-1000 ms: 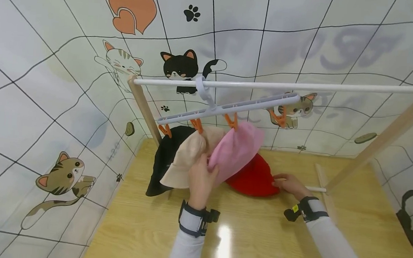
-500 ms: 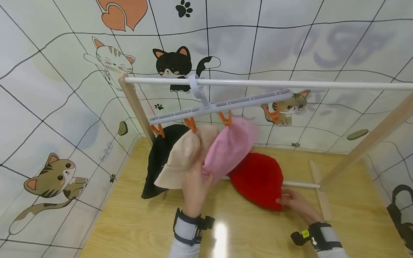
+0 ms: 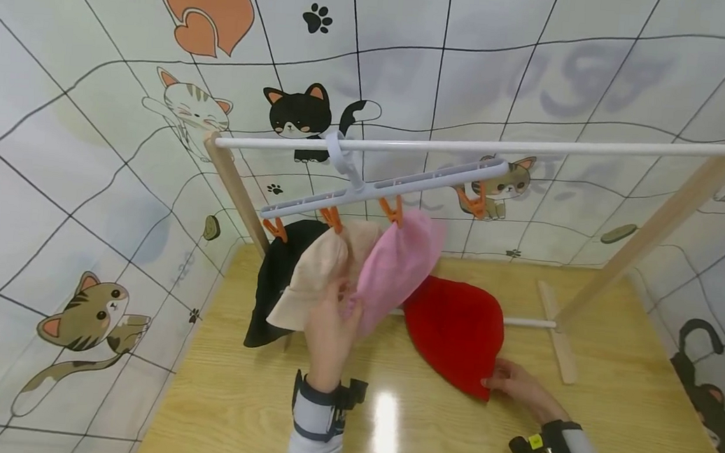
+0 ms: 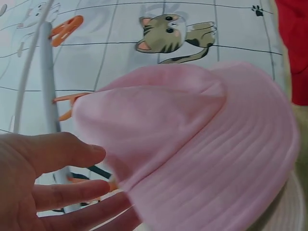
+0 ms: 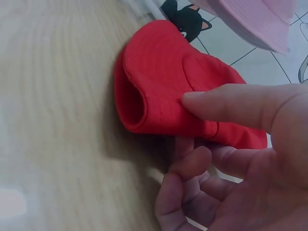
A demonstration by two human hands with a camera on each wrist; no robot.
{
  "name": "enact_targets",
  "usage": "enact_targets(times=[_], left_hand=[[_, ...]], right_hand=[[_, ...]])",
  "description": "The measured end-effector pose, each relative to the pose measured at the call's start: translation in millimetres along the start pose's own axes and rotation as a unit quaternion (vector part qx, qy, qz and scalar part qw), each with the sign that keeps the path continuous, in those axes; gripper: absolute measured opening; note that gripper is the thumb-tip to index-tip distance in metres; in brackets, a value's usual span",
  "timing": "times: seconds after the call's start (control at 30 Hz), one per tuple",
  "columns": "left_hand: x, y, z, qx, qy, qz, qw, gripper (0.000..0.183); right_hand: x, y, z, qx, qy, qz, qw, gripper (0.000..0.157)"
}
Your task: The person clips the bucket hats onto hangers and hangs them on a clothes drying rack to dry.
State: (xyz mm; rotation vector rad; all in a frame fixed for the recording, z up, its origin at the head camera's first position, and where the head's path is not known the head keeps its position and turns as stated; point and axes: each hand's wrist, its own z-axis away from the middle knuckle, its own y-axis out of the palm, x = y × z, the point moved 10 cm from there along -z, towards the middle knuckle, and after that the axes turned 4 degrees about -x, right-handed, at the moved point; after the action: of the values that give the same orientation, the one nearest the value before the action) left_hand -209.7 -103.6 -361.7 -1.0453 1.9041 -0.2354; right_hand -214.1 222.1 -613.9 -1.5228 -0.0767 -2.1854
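Note:
My right hand [image 3: 524, 389] pinches the brim of a red bucket hat [image 3: 456, 331], low over the table; in the right wrist view the thumb lies on top of the red cloth and the fingers underneath. My left hand [image 3: 331, 337] is between a beige bucket hat [image 3: 311, 279] and a pink bucket hat [image 3: 398, 264]. In the left wrist view its thumb and fingers are spread apart at the pink hat's edge, fingertips partly behind it. Orange clips on a pale grey-blue hanger [image 3: 390, 186] hold the pink, beige and black hats [image 3: 269, 297].
The hanger hooks over a white rod [image 3: 532, 147] between wooden posts [image 3: 639, 246]. An orange clip [image 3: 476, 205] at the hanger's right end holds nothing. A lower white bar [image 3: 529, 323] runs behind the red hat, just above the wooden table [image 3: 448, 443].
My right hand has drawn the red hat out from behind the pink one, rightward and toward me. My left hand has moved slightly left and down, its fingers loosening from the pink hat.

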Motion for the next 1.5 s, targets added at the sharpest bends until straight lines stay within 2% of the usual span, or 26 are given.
enact_targets(times=[0.3, 0.5, 0.63, 0.77, 0.87, 1.0, 1.13, 1.27, 1.37, 1.5], left_hand=[[-15.8, -18.7, -2.6, -0.029, 0.043, 0.01, 0.9986, 0.031], [-32.5, -27.7, -2.1, -0.041, 0.085, 0.051, 0.9942, 0.029], [-43.1, -26.0, 2.9, -0.035, 0.104, 0.066, 0.9917, 0.033], [-53.2, -18.3, 13.1, -0.032, 0.132, 0.077, 0.9877, 0.036], [-59.6, -8.7, 22.8, -0.024, 0.158, 0.076, 0.9842, 0.033], [-61.4, 9.8, 37.3, 0.014, 0.174, 0.074, 0.9819, 0.033], [-58.6, 26.2, 51.4, 0.062, 0.171, 0.089, 0.9793, 0.035], [-56.2, 34.8, 62.9, 0.084, 0.18, 0.092, 0.9758, 0.038], [-54.3, 39.4, 69.2, 0.092, 0.187, 0.08, 0.9748, 0.038], [-51.5, 44.4, 74.5, 0.107, 0.189, 0.047, 0.975, 0.034]], right_hand=[[-1, 8.5, 12, -0.057, 0.017, 0.016, 0.998, 0.057], [-6, 15.2, 18, -0.064, 0.034, 0.001, 0.997, 0.054], [-12, 11.3, 16, -0.07, 0.04, 0.006, 0.997, 0.05], [-14, -6.9, 10, -0.098, 0.048, 0.016, 0.994, 0.053], [-9, -26.8, 3, -0.122, 0.044, -0.004, 0.991, 0.06], [-4, -51.5, -11, -0.141, 0.037, -0.04, 0.989, 0.063], [9, -65.7, -23, -0.13, -0.006, -0.069, 0.989, 0.054], [20, -69.1, -30, -0.116, -0.037, -0.09, 0.989, 0.046], [19, -69.4, -32, -0.126, -0.013, -0.099, 0.987, 0.053], [19, -70.7, -34, -0.166, 0.031, -0.123, 0.978, 0.064]])
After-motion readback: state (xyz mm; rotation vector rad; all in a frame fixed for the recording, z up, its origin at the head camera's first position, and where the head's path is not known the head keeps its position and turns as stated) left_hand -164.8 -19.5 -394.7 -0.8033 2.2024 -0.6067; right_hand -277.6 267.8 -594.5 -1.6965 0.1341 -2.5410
